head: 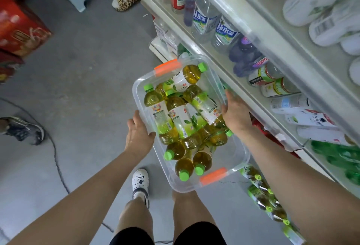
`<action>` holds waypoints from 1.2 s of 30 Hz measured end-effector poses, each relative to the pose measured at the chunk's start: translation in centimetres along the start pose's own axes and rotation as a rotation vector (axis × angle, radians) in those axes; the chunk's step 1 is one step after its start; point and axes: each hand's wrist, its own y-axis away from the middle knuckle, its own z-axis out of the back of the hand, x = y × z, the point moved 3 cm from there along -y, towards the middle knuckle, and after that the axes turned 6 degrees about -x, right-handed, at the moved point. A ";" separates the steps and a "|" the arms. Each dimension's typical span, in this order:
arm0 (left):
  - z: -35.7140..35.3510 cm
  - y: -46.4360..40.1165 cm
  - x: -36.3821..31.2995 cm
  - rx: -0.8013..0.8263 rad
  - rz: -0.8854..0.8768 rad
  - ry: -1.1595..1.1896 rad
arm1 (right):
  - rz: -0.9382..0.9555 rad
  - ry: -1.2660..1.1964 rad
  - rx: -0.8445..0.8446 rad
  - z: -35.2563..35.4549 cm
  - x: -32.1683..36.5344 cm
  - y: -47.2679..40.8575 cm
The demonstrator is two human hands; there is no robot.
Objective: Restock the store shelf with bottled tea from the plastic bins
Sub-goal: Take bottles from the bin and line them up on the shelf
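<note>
Holding one clear plastic bin at frame centre, the left hand and right hand each grip a long rim. About ten green-capped tea bottles lie heaped inside. More tea bottles lie at lower right; the shelf of mixed bottles runs along the right.

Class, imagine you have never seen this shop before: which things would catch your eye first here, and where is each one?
First, the clear plastic bin at the centre, piled with green-capped tea bottles and held by its long sides in the left hand and right hand. Next, its bright orange handles at the two ends. To the right runs the shelf of mixed drinks.
</note>
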 end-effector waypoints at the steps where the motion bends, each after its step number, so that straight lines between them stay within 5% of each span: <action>1: 0.7 0.0 -0.6 -0.077 -0.097 -0.068 | 0.000 0.027 -0.025 0.1 0.0 0.6; 4: 2.4 -0.6 -3.4 -0.264 -0.465 -0.232 | 0.016 0.128 -0.177 0.0 -0.3 3.2; 8: 2.4 -3.9 -8.9 -0.190 -0.776 -0.352 | -0.007 0.163 -0.339 -0.8 -0.7 6.5; 12: 0.2 -8.3 -14.3 -0.200 -0.976 -0.548 | -0.044 0.210 -0.316 -1.9 -1.1 7.4; 17: -2.7 -11.3 -17.2 -0.199 -1.026 -0.719 | -0.130 0.341 -0.183 -3.3 -0.5 7.5; 25: -2.3 -10.4 -15.5 -0.156 -1.216 -0.698 | -0.179 0.365 -0.239 -3.5 1.4 6.9; 36: -1.1 -12.2 -17.2 0.027 -1.176 -0.818 | -0.469 -0.367 -0.342 4.6 1.9 11.9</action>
